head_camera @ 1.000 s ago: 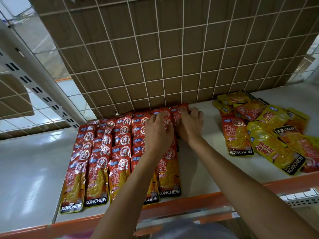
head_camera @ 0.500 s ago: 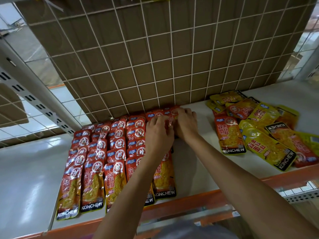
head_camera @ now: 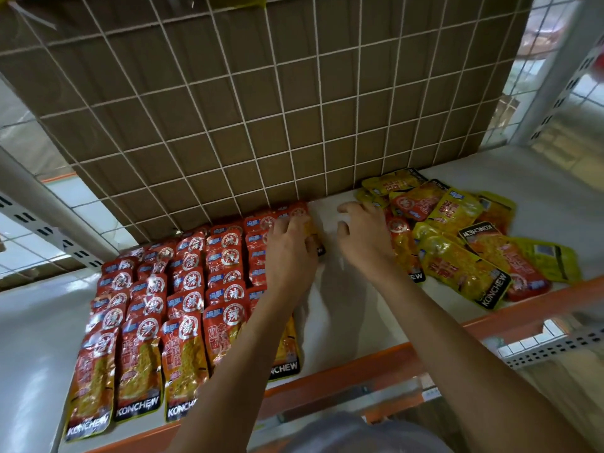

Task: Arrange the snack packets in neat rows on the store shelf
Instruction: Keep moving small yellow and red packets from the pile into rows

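Red Konchew snack packets [head_camera: 186, 289] lie in several overlapping rows on the left half of the white shelf [head_camera: 340, 308]. My left hand [head_camera: 289, 256] rests on the back packets of the rightmost row, its fingers lying over the rearmost red packet [head_camera: 299, 209] by the wire grid. My right hand [head_camera: 362, 238] hovers over bare shelf with its fingers spread and holds nothing; its outer side touches a loose pile of yellow and red packets [head_camera: 464, 256] on the right. My forearms hide part of the rightmost row.
A white wire grid [head_camera: 294, 109] backed by brown cardboard closes the shelf's rear. An orange front rail [head_camera: 359, 371] runs along the near edge. A slotted upright [head_camera: 45, 230] stands at the left, with a neighbouring shelf surface [head_camera: 32, 338] beside it.
My right hand has left the back packet of the rightmost row and moved right to the edge of the loose pile. My left hand stays on the row. The camera has tilted.
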`<state>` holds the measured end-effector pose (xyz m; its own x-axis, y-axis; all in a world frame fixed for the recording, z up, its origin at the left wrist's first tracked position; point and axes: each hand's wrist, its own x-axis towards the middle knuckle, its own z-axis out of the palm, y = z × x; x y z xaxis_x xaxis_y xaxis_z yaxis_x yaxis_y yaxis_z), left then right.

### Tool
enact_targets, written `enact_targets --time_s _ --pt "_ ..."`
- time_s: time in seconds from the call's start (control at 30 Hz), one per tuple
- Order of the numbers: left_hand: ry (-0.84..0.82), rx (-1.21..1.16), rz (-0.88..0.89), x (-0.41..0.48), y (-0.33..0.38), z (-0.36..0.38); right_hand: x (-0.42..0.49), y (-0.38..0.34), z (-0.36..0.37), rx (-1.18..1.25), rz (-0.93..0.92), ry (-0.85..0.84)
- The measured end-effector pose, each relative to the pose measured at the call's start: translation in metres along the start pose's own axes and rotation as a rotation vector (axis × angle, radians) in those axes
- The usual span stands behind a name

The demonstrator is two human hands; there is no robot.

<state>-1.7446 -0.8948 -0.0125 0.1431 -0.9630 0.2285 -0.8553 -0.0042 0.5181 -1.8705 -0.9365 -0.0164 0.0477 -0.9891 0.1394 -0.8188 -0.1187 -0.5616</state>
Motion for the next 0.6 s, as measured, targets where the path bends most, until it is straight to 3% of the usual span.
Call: enact_targets --time_s 0.17,0.27,0.5,0.6 --pt "-0.134 0.079 0.053 0.006 0.030 0.024 0.004 0.044 -0.037 -0.166 0.019 0.103" --pt "-0.206 0.131 0.076 0.005 0.051 0.040 0.013 0.065 -0.059 -0.241 0.027 0.079" --pt "-0.353 0.195 -0.038 0.001 0.087 0.062 0.046 0.093 -0.098 -0.332 0.064 -0.301" --pt "-0.380 0.177 -0.089 0.001 0.096 0.063 0.070 0.113 -0.083 -0.373 0.030 -0.462"
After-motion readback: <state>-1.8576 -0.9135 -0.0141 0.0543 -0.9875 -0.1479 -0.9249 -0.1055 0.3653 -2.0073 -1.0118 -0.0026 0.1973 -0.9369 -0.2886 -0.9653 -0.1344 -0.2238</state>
